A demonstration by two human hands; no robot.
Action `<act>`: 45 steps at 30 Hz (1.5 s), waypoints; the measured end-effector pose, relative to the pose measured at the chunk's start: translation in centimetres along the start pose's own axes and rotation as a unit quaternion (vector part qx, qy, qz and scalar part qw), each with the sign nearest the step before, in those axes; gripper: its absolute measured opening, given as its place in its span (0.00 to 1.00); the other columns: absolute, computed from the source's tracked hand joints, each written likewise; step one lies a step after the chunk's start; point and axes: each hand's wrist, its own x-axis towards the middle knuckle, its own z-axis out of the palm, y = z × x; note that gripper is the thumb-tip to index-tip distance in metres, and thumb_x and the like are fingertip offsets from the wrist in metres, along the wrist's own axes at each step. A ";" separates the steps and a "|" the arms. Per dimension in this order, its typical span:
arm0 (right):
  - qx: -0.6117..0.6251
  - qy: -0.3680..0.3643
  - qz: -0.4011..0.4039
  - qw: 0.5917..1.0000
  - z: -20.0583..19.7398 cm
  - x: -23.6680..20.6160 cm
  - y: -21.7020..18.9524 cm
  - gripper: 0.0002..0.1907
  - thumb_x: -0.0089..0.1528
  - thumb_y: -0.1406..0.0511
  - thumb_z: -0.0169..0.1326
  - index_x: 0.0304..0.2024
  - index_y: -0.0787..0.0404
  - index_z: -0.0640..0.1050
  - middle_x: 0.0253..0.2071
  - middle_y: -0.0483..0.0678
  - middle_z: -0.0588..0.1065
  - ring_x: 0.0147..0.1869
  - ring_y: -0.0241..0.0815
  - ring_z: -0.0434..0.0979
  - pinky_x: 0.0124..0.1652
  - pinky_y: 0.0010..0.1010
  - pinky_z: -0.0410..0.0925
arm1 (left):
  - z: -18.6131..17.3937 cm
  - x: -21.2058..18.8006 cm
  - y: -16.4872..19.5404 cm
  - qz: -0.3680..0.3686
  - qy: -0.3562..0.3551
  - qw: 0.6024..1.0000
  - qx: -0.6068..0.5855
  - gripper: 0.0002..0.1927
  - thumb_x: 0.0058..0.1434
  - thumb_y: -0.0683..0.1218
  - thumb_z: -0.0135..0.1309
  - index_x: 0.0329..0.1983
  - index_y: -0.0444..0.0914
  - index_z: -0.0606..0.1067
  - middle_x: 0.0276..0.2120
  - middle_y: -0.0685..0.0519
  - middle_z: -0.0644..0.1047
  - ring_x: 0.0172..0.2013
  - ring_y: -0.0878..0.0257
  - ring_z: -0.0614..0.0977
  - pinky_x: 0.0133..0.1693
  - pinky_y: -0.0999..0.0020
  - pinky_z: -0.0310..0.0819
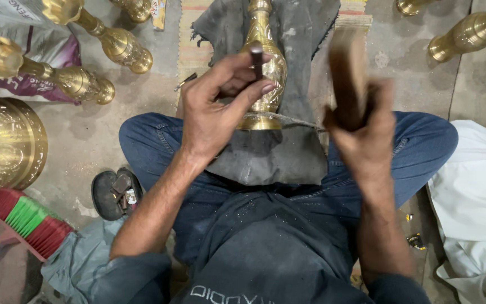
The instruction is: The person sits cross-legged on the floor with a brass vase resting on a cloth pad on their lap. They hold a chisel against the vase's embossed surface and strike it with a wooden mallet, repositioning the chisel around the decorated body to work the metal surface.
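While the left hand (215, 107) pinches a short dark punch (257, 61) w/ fingers clamped, tip at the brass vase (265, 73) lying on grey cloth (271, 157) btwn the knees, the right hand (361, 129), blurred, grips a wooden mallet (347, 73). More brass vases (74, 79) lie on the floor at left.

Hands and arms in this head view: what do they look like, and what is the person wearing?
Both forearms are bare, with dark blue-grey sleeves pushed up near the elbows. The left hand is sharp, nails visible, no ring or glove. The right hand is motion-blurred, so details cannot be told. Blue jeans cover the legs.
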 end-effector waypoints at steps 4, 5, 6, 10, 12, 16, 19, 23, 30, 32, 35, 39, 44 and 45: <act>-0.063 -0.010 -0.118 0.991 -2.0 1.8 -0.3 0.26 0.61 0.74 0.65 0.60 0.64 0.69 0.49 0.54 0.74 0.49 0.48 0.79 0.47 0.36 0.72 | 0.1 0.3 -0.1 0.057 -0.020 0.998 0.022 0.19 0.66 0.39 0.66 0.59 0.35 0.76 0.46 0.46 0.83 0.44 0.63 0.88 0.45 0.72 0.87; -0.105 -0.019 -0.150 0.983 -2.3 2.1 -0.7 0.27 0.61 0.75 0.66 0.61 0.64 0.71 0.50 0.55 0.74 0.51 0.50 0.79 0.48 0.38 0.72 | 0.1 0.4 -0.2 0.059 -0.025 0.997 0.031 0.19 0.66 0.40 0.67 0.59 0.35 0.76 0.45 0.48 0.83 0.44 0.63 0.88 0.46 0.71 0.87; -0.146 -0.024 -0.183 0.972 -2.5 2.5 -1.1 0.29 0.61 0.75 0.67 0.62 0.64 0.72 0.50 0.55 0.74 0.52 0.51 0.78 0.48 0.39 0.71 | 0.1 0.4 -0.3 0.060 -0.031 0.997 0.040 0.19 0.67 0.40 0.67 0.59 0.35 0.76 0.44 0.49 0.84 0.44 0.63 0.89 0.47 0.71 0.88; -0.250 -0.017 -0.254 0.934 -3.7 4.6 -2.4 0.29 0.60 0.75 0.67 0.62 0.64 0.73 0.49 0.54 0.76 0.53 0.55 0.77 0.51 0.43 0.70 | 0.2 0.3 -1.0 -0.038 -0.030 0.998 0.051 0.18 0.65 0.41 0.68 0.56 0.36 0.78 0.34 0.53 0.86 0.35 0.65 0.90 0.38 0.70 0.85; -0.243 -0.022 -0.278 0.929 -4.2 5.8 -2.7 0.25 0.61 0.73 0.66 0.59 0.64 0.74 0.49 0.53 0.76 0.54 0.52 0.77 0.53 0.42 0.70 | 0.2 0.2 -1.3 0.017 -0.026 0.997 0.067 0.18 0.66 0.40 0.68 0.57 0.36 0.77 0.38 0.51 0.85 0.39 0.64 0.89 0.43 0.71 0.87; -0.331 0.014 -0.345 0.878 -5.3 6.9 -2.8 0.21 0.62 0.70 0.67 0.56 0.62 0.77 0.46 0.50 0.77 0.49 0.47 0.77 0.51 0.38 0.69 | 0.3 0.1 -1.7 0.075 -0.037 0.994 0.077 0.19 0.69 0.40 0.66 0.60 0.35 0.75 0.43 0.48 0.85 0.44 0.64 0.89 0.46 0.71 0.89; -0.362 0.044 -0.386 0.847 -6.1 7.2 -2.6 0.21 0.62 0.69 0.68 0.56 0.63 0.77 0.47 0.52 0.77 0.49 0.49 0.78 0.51 0.37 0.71 | 0.3 0.0 -1.5 0.015 -0.024 0.999 0.036 0.19 0.66 0.41 0.67 0.58 0.36 0.76 0.36 0.52 0.84 0.37 0.66 0.88 0.41 0.72 0.87; -0.204 -0.024 -0.286 0.936 -6.8 6.8 -1.8 0.16 0.68 0.73 0.60 0.57 0.66 0.73 0.48 0.53 0.77 0.52 0.45 0.82 0.47 0.31 0.71 | 0.2 0.1 -1.0 0.028 -0.031 0.998 0.050 0.18 0.68 0.41 0.66 0.59 0.36 0.76 0.38 0.52 0.84 0.39 0.67 0.88 0.42 0.74 0.86; -0.092 -0.029 -0.251 0.963 -5.3 5.7 -0.3 0.15 0.71 0.74 0.62 0.54 0.69 0.70 0.50 0.55 0.79 0.54 0.46 0.84 0.51 0.31 0.76 | -0.6 1.5 -0.9 -0.011 -0.071 0.997 -0.025 0.17 0.70 0.43 0.65 0.59 0.38 0.76 0.36 0.53 0.84 0.37 0.69 0.87 0.39 0.75 0.83; -0.104 -0.017 -0.190 0.976 -4.5 5.3 -0.7 0.16 0.70 0.72 0.66 0.52 0.68 0.71 0.45 0.56 0.79 0.49 0.47 0.84 0.48 0.35 0.75 | -0.8 2.0 -0.9 0.074 -0.114 0.989 0.056 0.18 0.69 0.42 0.66 0.59 0.38 0.76 0.40 0.51 0.85 0.39 0.68 0.87 0.41 0.75 0.83; -0.093 0.011 -0.097 0.991 -3.2 4.4 -1.4 0.19 0.70 0.72 0.70 0.54 0.68 0.72 0.44 0.58 0.78 0.50 0.50 0.82 0.48 0.38 0.73 | -1.2 3.6 -1.0 0.115 -0.174 0.976 0.063 0.18 0.69 0.42 0.65 0.59 0.38 0.76 0.42 0.49 0.84 0.41 0.67 0.87 0.42 0.74 0.83; -0.071 0.030 -0.161 0.984 -2.2 3.3 -1.9 0.20 0.65 0.76 0.66 0.54 0.70 0.71 0.49 0.60 0.78 0.53 0.52 0.81 0.48 0.37 0.72 | -2.0 4.6 -1.2 0.013 -0.214 0.976 0.047 0.17 0.68 0.43 0.67 0.58 0.37 0.78 0.30 0.52 0.84 0.32 0.66 0.86 0.34 0.69 0.78; -0.091 0.061 -0.163 0.981 -2.0 2.0 -1.8 0.22 0.64 0.79 0.64 0.59 0.69 0.74 0.51 0.59 0.78 0.54 0.54 0.82 0.52 0.38 0.73 | -1.9 4.9 -1.6 0.143 -0.240 0.960 0.032 0.17 0.73 0.44 0.64 0.61 0.37 0.75 0.41 0.51 0.85 0.45 0.64 0.89 0.47 0.71 0.88; -0.098 0.070 -0.168 0.978 -1.9 1.8 -1.5 0.22 0.64 0.79 0.63 0.59 0.69 0.74 0.51 0.58 0.78 0.55 0.54 0.82 0.52 0.38 0.73 | -1.9 4.9 -1.6 0.123 -0.242 0.962 0.031 0.17 0.73 0.44 0.64 0.62 0.37 0.76 0.40 0.52 0.85 0.44 0.65 0.89 0.45 0.71 0.87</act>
